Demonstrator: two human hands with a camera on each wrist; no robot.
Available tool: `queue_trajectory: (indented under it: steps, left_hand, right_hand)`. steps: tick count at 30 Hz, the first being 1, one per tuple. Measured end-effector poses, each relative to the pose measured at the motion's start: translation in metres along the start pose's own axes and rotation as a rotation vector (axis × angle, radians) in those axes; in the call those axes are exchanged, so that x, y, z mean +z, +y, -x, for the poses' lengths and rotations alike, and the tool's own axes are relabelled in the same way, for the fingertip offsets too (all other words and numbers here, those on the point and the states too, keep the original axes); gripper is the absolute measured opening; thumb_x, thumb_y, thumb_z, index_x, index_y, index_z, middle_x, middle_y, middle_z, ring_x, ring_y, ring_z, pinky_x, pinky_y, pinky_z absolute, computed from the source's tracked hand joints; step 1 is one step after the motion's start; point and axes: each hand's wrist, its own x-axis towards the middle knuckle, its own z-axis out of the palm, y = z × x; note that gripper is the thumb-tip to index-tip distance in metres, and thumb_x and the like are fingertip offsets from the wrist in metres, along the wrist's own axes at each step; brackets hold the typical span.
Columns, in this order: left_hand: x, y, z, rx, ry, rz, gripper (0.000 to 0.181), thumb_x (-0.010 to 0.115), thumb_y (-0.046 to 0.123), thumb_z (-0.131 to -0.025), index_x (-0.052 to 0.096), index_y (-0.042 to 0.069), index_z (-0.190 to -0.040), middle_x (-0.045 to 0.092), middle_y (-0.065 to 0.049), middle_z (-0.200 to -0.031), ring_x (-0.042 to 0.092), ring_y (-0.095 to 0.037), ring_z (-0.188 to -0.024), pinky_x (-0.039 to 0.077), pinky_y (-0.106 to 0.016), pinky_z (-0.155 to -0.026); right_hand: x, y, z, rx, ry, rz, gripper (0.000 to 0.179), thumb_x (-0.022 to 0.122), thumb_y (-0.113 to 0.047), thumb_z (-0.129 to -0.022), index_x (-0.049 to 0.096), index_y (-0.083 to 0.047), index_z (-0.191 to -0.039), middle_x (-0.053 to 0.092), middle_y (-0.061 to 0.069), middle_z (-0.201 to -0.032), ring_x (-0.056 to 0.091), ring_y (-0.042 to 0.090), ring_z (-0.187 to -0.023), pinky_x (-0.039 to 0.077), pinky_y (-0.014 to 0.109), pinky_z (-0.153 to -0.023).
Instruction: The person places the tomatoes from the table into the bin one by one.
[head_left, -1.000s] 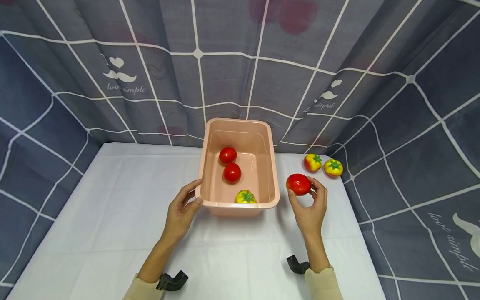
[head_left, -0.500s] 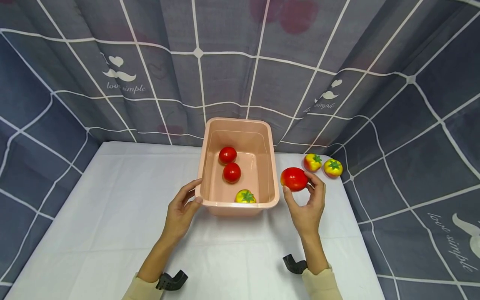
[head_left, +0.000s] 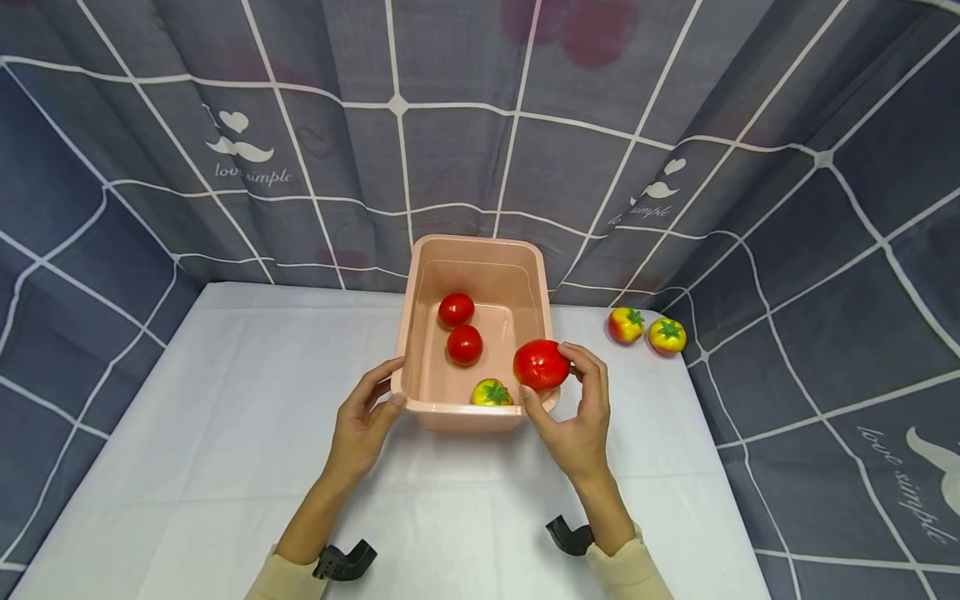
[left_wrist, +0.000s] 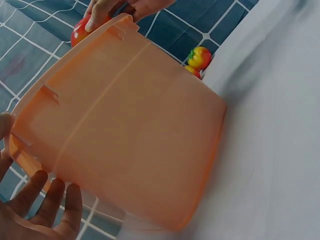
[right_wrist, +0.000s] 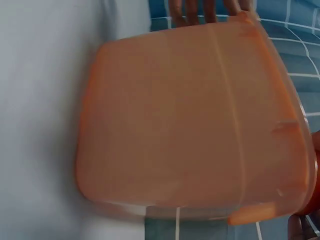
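A pink plastic bin (head_left: 480,421) stands on the white table. My left hand (head_left: 363,421) grips its rim at the near left corner; in the left wrist view the fingers (left_wrist: 50,200) curl beside the bin's wall. Between thumb and fingertips my right hand (head_left: 581,417) holds a glossy red toy tomato (head_left: 541,365) over the near right corner of the rim. Inside the bin lie two red toy tomatoes (head_left: 464,345) and, close to the near wall, a yellow one with a green leafy top (head_left: 491,392). The right wrist view shows mostly the bin's outer wall.
Two yellow-and-red toy tomatoes (head_left: 626,325) with green tops sit at the table's back right edge. A grey curtain (head_left: 465,158) with white lines hangs behind the bin and along both sides of the white table (head_left: 247,433).
My right hand has carried the red toy tomato leftward, from beside the bin to over its near right corner. The left hand and the bin have stayed in place.
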Motion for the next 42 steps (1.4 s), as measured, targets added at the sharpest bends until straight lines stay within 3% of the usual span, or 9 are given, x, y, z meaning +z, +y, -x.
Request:
queue_trajectory:
  steps: [12, 27, 33, 42]
  left_hand:
    - [-0.001, -0.002, 0.000, -0.001, 0.006, -0.006, 0.054, 0.062, -0.003, -0.106, 0.052, 0.009, -0.158, 0.050, -0.005, -0.164, 0.059, -0.013, -0.137, 0.058, -0.018, -0.103]
    - [-0.001, -0.001, 0.000, 0.000, 0.008, -0.006, 0.054, 0.062, -0.003, -0.106, 0.052, 0.007, -0.158, 0.050, -0.004, -0.164, 0.059, -0.019, -0.138, 0.058, -0.017, -0.104]
    - [0.000, -0.001, 0.000, -0.003, 0.015, -0.004, 0.054, 0.062, -0.003, -0.106, 0.052, 0.007, -0.157, 0.051, -0.005, -0.163, 0.059, -0.020, -0.139, 0.058, -0.018, -0.104]
    - [-0.001, -0.004, -0.001, -0.013, 0.017, 0.000, 0.054, 0.062, -0.003, -0.106, 0.053, 0.010, -0.157, 0.051, -0.004, -0.164, 0.059, -0.018, -0.140, 0.058, -0.019, -0.104]
  right_hand:
    - [0.006, 0.003, 0.010, -0.058, -0.057, 0.005, 0.075, 0.093, -0.011, -0.074, 0.062, -0.004, -0.142, 0.062, 0.021, -0.142, 0.058, 0.029, -0.132, 0.048, 0.018, -0.110]
    - [0.006, 0.000, 0.010, -0.057, -0.066, 0.007, 0.075, 0.092, -0.014, -0.075, 0.061, -0.004, -0.143, 0.061, 0.016, -0.144, 0.058, 0.028, -0.132, 0.048, 0.020, -0.110]
    - [0.006, 0.002, 0.010, -0.060, -0.058, 0.004, 0.077, 0.093, -0.013, -0.076, 0.060, 0.000, -0.144, 0.061, 0.018, -0.144, 0.058, 0.030, -0.127, 0.047, 0.026, -0.111]
    - [0.006, 0.003, 0.011, -0.052, -0.059, -0.002, 0.078, 0.093, -0.014, -0.077, 0.060, -0.004, -0.147, 0.061, 0.016, -0.145, 0.057, 0.029, -0.127, 0.046, 0.031, -0.110]
